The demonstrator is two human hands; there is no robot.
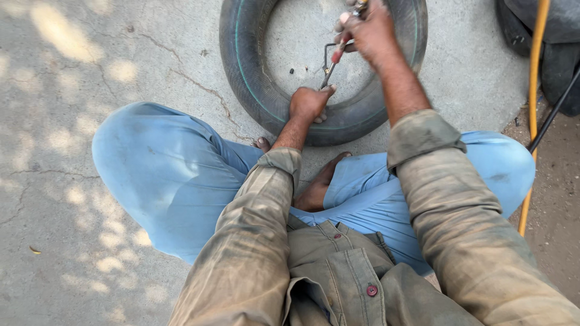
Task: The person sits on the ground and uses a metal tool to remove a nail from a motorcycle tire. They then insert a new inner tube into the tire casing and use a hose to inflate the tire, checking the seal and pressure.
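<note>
Left hand (309,102) presses the tyre (266,96) on cracked concrete (90,90) (outdoors, dappled shade); beyond it, right hand (370,30) grips a tool (336,58)

Head camera, steeply downward, close.

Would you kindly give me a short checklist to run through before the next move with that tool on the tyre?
1. Left hand braced on the tyre: ok, it rests on the near inner edge.
2. Right hand gripping the tool: ok, closed round its upper end.
3. Tool tip seated at the tyre's edge: cannot tell, the left hand hides it.
4. Tyre lying flat on the concrete ground: ok.
5. Bare feet out from under the tyre: ok, tucked close beside it.
6. Yellow hose away from the working hands: ok, it runs along the right side.
</note>
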